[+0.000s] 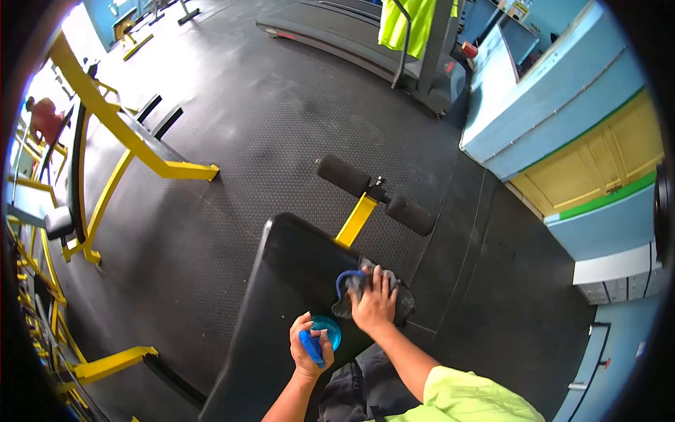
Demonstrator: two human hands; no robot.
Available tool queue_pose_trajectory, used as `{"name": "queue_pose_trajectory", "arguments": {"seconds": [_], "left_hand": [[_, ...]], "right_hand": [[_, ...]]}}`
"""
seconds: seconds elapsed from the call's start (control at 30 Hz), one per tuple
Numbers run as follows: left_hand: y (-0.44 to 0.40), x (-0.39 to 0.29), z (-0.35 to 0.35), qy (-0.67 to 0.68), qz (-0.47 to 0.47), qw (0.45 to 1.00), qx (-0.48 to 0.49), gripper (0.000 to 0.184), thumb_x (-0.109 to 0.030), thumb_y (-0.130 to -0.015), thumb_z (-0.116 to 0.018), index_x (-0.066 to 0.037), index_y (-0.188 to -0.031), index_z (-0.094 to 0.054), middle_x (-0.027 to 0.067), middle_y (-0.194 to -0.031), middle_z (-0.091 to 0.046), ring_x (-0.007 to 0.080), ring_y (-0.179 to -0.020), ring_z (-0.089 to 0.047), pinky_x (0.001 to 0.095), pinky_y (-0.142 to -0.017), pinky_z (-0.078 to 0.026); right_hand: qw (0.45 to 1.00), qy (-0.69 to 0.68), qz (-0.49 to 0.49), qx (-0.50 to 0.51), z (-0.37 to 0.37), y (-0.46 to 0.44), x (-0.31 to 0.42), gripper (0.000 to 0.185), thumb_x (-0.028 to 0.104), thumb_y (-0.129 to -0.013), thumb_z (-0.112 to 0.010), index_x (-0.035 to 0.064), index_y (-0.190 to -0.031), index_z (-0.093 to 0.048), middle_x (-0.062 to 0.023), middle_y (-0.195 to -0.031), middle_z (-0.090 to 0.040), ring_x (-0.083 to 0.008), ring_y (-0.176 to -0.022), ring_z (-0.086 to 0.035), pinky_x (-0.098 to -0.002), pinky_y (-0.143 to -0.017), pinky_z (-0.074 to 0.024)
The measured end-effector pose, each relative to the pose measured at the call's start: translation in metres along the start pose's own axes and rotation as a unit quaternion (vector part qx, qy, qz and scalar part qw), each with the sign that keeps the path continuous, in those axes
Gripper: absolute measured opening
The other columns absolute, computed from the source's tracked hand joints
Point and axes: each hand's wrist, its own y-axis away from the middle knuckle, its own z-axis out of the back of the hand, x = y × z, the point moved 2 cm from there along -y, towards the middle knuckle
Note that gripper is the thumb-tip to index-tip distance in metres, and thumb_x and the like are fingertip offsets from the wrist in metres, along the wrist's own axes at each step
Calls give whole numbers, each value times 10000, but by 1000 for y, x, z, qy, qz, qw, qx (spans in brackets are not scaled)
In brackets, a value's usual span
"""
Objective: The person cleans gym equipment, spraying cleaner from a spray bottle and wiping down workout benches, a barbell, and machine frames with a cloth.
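My left hand (309,344) is wrapped round a spray bottle with a blue top (311,348) and a teal body (329,330), held over the black padded bench (288,274). To its right, my right hand (375,302) lies with spread fingers on a dark grey cloth (404,302) with a blue edge, pressing it on the bench near its right edge. Part of the cloth is hidden under the palm.
Beyond the bench, a yellow post (357,219) carries black foam rollers (343,176). A treadmill (337,35) stands at the top, yellow-framed machines (126,133) at the left. A person (46,119) sits far left. Yellow cabinet doors (598,162) are at the right.
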Motion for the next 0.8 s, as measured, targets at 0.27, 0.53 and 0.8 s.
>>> {"name": "queue_pose_trajectory", "arguments": {"seconds": [0.27,0.53,0.8], "left_hand": [[4,10,2,25,44,999,15,380,-45,-792,-627,-11,-1134,-464,227,-1220,-525,193,-972,-605,342,-883,-500],[4,5,-1,-16,-36,999,2,402,-21,-775,-635,-32,-1135,-457,187,-1124,-569,311,-1174,-535,468,-1030,-370],[16,22,4,-33,42,999,-7,375,-50,-782,-627,-41,-1117,-459,181,-1119,-563,324,-1129,-553,417,-937,-475]], "right_hand": [[990,-107,-87,-18,-8,30,-63,673,496,-912,-508,123,-1463,-407,-196,-1515,-351,-404,-1414,-287,-603,-1125,-210],[971,-225,-82,-3,-31,-3,-106,515,275,-855,-520,-61,-1243,-547,-287,-1218,-592,-441,-1225,-505,-487,-1055,-384],[785,-513,-275,215,-131,-41,-207,360,328,-888,-611,-8,-955,-722,-83,-832,-683,-173,-822,-615,-332,-812,-473]]}}
